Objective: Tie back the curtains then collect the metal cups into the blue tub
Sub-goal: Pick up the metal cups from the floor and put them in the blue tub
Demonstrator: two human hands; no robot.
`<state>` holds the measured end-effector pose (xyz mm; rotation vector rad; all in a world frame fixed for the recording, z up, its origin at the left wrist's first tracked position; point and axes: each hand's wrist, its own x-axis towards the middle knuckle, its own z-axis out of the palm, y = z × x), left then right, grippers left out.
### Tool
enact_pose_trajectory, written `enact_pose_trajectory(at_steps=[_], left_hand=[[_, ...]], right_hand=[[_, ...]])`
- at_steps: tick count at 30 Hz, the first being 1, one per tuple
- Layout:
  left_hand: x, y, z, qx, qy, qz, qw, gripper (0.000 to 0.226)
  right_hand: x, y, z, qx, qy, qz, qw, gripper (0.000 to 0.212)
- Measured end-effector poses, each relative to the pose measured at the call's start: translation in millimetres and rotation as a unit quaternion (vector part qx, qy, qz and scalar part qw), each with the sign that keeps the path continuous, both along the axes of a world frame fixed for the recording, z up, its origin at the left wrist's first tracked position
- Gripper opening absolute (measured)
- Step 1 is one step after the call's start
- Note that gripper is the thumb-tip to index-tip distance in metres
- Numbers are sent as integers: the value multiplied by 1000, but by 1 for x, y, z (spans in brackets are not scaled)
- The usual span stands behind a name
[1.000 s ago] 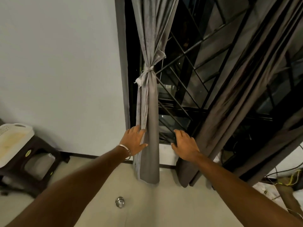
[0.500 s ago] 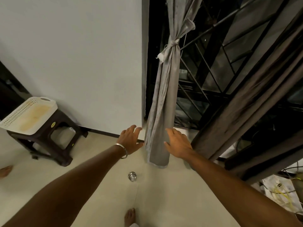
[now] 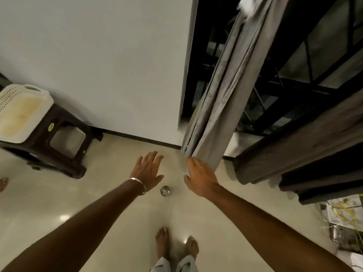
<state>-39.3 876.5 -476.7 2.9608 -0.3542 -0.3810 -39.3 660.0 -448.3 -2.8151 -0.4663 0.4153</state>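
Landmark: the metal cup (image 3: 165, 191) standing upright on the floor (image 3: 110, 209); every place below is told from it.
Grey curtain (image 3: 222, 99): hangs up and to the right of the cup, gathered into one narrow bundle; a pale tie (image 3: 245, 5) shows at the top edge, which I take as the reason it falls so slim and clear of the window grille (image 3: 294, 85).
Dark curtain (image 3: 294, 146): far right of the cup, bunched in heavy folds with its hem near the floor; whether it is tied I cannot tell.
Stool (image 3: 59, 142): well to the left of the cup, against the wall, carrying a white perforated tray (image 3: 21, 112) on its seat.
Blue tub: not in view anywhere around the cup.
Right hand (image 3: 200, 179): just right of the cup and a little above it, fingers straight and spread, holding nothing; its fingertips are at the grey curtain's lower end, touching or only close I cannot say.
Left hand (image 3: 148, 170): just above-left of the cup, wide and flat, empty, with a metal bangle (image 3: 137, 183) at the wrist.
Cup to hands: it sits between the two wrists, near both, gripped by neither.
Bare feet (image 3: 176, 246): below the cup, toes pointing toward it.
Judgement: the grey curtain looks done, and the cup is placed for an easy stoop and pick-up by either hand.
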Motion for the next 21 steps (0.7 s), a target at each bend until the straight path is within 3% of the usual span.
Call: enact_pose_trajectory(at_steps=[11, 21], left_hand=[[9, 3, -151, -20, 67, 29, 997, 71], [14, -1, -332, -24, 124, 54, 991, 76]], right_hand=[[28, 13, -161, -34, 49, 1, 998, 63], [26, 19, -349, -39, 95, 8, 995, 66]])
